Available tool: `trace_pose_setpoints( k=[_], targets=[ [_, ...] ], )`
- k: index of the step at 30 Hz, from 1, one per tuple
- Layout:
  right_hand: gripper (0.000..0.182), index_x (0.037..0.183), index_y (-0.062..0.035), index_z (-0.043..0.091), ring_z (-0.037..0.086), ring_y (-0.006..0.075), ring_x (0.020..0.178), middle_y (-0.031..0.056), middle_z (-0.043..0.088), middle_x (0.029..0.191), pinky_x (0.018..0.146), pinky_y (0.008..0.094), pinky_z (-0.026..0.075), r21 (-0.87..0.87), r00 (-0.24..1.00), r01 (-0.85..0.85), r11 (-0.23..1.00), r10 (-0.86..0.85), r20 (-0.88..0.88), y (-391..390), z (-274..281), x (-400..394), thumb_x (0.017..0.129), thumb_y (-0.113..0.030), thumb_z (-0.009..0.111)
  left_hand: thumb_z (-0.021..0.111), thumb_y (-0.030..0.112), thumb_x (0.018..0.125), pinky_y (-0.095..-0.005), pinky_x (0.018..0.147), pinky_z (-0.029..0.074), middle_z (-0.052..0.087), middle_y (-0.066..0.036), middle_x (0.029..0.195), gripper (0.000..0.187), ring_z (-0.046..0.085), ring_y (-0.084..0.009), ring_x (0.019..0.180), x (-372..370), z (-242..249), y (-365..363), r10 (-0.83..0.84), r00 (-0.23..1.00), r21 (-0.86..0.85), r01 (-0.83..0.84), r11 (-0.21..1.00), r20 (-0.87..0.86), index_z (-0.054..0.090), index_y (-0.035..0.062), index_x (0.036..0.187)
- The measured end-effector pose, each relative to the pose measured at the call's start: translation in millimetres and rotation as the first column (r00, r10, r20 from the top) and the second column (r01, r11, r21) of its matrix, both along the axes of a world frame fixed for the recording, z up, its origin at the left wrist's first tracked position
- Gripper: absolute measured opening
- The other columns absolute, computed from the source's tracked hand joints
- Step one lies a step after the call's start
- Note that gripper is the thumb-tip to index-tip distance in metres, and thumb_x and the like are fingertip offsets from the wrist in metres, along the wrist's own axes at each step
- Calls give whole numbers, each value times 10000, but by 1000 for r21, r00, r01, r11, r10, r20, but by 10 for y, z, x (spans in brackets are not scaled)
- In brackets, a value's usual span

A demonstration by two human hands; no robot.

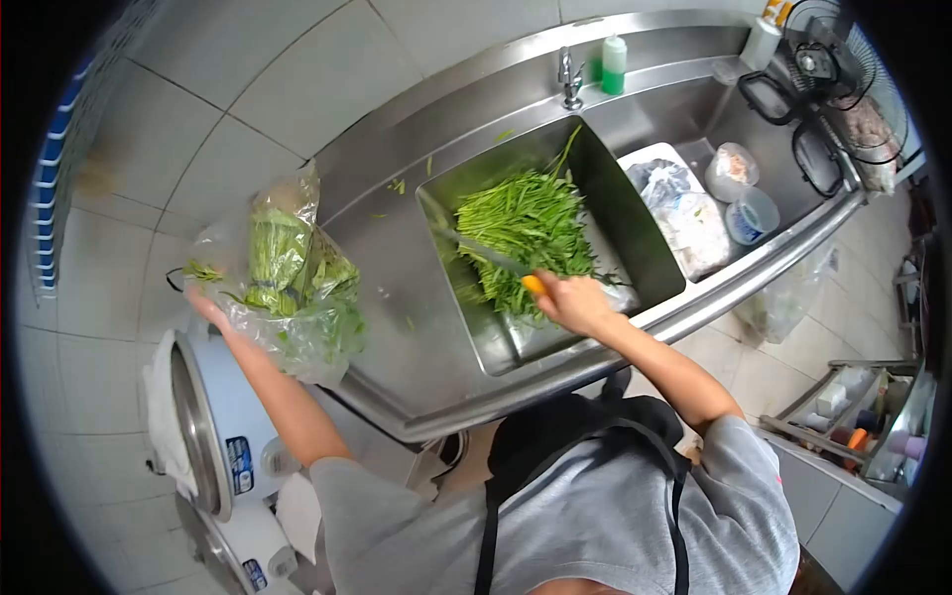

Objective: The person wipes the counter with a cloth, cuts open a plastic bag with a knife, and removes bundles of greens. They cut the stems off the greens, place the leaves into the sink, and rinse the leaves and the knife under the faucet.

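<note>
My right hand (573,299) is closed round the orange handle of a knife (486,251), whose blade lies over a heap of leafy greens (526,223) in the steel sink basin (635,253). On the left, my left hand (203,302) is at the edge of a clear plastic bag (322,332); its fingers are mostly hidden by the plastic. Inside that bag stands a bundle of greens (281,243). Bits of leaf lie on the steel drainboard (382,288) between the bag and the basin.
Right of the greens, a white tray (659,157) holds bagged items, beside two plastic tubs (752,216). A faucet (569,79) and a green soap bottle (614,65) stand behind the basin. Black-framed baskets (818,154) sit at far right. Large round-lidded cookers (223,426) stand lower left.
</note>
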State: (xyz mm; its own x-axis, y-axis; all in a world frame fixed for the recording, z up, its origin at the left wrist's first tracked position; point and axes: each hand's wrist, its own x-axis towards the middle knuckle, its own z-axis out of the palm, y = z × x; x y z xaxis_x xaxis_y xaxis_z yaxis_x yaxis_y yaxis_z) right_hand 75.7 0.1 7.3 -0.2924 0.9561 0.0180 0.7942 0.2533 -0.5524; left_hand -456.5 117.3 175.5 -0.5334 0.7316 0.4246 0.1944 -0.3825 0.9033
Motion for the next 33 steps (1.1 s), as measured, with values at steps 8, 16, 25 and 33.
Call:
trace_pose_setpoints(
  k=[8, 16, 25, 33],
  targets=[
    [353, 1125, -30, 499, 623, 293, 756, 151, 574, 933, 568, 395, 511, 25, 969, -246, 969, 245, 37, 32, -678, -1708, 803, -173, 520, 387, 330, 867, -386, 752, 470, 566, -120, 1022, 427, 563, -243, 883, 186, 997, -478, 118, 988, -22, -117, 993, 100, 511, 7, 1117],
    [230, 968, -67, 596, 490, 316, 1007, 138, 445, 1053, 733, 393, 495, 32, 971, -130, 991, 134, -196, -138, -547, -1515, 813, -215, 515, 415, 495, 820, -436, 858, 425, 522, -138, 1093, 610, 509, -286, 999, 943, 979, -343, -65, 994, -32, 63, 998, -83, 485, -12, 1153],
    [582, 1298, -95, 392, 515, 291, 926, 220, 502, 1061, 805, 362, 441, -62, 586, 226, 972, -187, -788, -1013, 398, 1388, 903, -516, 318, 389, 459, 836, -444, 840, 431, 459, -127, 1150, 553, 487, -273, 1002, 4692, 556, -679, -426, 903, 294, 424, 856, -63, 450, 12, 1156],
    [695, 1405, -112, 111, 462, 209, 1041, 169, 359, 1274, 866, 304, 436, -131, 191, 573, 809, -288, -938, -2226, 1025, 3414, 895, -508, 369, 404, 261, 841, -321, 617, 468, 520, -48, 815, 252, 535, -169, 709, 7870, 488, -1452, -792, 568, 151, 783, 604, 223, 515, 35, 852]
  ],
)
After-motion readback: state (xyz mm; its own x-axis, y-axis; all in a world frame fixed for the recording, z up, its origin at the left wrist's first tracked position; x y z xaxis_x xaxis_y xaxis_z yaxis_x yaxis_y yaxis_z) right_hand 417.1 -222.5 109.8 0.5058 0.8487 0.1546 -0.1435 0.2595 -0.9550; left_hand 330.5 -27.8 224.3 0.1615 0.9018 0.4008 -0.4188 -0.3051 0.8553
